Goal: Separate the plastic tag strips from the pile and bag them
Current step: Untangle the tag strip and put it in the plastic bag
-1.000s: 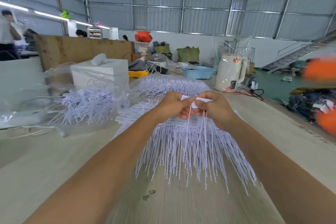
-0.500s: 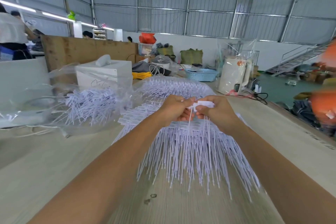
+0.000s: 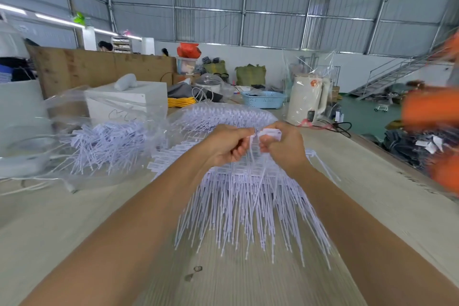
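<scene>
A big pile of white plastic tag strips [image 3: 250,206] fans out on the table in front of me, thin tails pointing toward me. Above its far edge my left hand [image 3: 227,145] and my right hand [image 3: 283,146] meet, both curled and pinching the flat heads of a small bunch of tag strips [image 3: 269,134], whose tails hang down between the hands. To the left lies a clear plastic bag [image 3: 104,136] with many loose tag strips inside it. Another bagged bundle of strips [image 3: 223,113] sits just behind my hands.
A white box [image 3: 129,102] stands behind the bag. A white electric kettle [image 3: 308,98] in plastic wrap, a blue basket [image 3: 263,99] and yellow cord [image 3: 180,101] sit at the table's far end. A blurred person in orange [image 3: 432,117] is at the right edge.
My hands have pulled slightly apart and closer to me, and the pinched bunch of strips now splits between them. The camera has tilted a little.
</scene>
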Tool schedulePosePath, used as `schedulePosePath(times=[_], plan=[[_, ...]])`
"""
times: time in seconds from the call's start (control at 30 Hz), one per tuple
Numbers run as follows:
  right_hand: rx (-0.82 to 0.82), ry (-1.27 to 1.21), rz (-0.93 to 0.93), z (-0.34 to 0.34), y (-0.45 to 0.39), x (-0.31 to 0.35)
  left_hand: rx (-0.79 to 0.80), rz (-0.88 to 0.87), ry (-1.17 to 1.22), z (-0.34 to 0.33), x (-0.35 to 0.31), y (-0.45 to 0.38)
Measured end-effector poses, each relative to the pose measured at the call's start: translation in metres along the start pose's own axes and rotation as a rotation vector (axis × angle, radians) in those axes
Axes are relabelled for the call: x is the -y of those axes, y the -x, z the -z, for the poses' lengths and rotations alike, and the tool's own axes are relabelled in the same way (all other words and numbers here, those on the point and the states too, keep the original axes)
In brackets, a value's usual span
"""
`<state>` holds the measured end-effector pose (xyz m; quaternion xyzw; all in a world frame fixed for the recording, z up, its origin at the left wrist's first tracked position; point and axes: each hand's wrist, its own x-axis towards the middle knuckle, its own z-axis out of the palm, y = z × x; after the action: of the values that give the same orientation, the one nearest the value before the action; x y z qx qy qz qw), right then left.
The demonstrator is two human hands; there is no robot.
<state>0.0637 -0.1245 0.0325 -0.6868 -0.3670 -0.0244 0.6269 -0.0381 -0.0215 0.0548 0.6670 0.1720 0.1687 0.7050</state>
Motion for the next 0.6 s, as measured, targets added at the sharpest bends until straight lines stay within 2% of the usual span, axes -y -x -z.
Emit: schedulePosePath(times=[0.1, 0.23, 0.33, 0.4, 0.5, 0.6], plan=[[-0.092, -0.194, -0.189, 0.030, -0.010, -0.005, 0.043, -0.089, -0.103, 0.012, -0.001, 0.003], [-0.039, -0.467, -0.276, 0.052, -0.018, 0.014, -0.108, -0.209, -0.332, 0.017, 0.003, -0.001], [0.036, -0.733, -0.275, 0.055, -0.026, 0.043, -0.123, -0.288, -0.387, 0.010, 0.004, -0.003], [0.131, -0.718, -0.290, 0.052, -0.027, 0.059, -0.114, -0.324, -0.388, 0.005, 0.002, -0.004], [0.284, -0.485, -0.388, 0.039, -0.020, 0.064, -0.102, -0.333, -0.304, 0.001, -0.004, -0.004], [0.394, -0.320, -0.422, 0.028, -0.011, 0.055, -0.044, -0.314, -0.362, -0.004, -0.009, 0.000]])
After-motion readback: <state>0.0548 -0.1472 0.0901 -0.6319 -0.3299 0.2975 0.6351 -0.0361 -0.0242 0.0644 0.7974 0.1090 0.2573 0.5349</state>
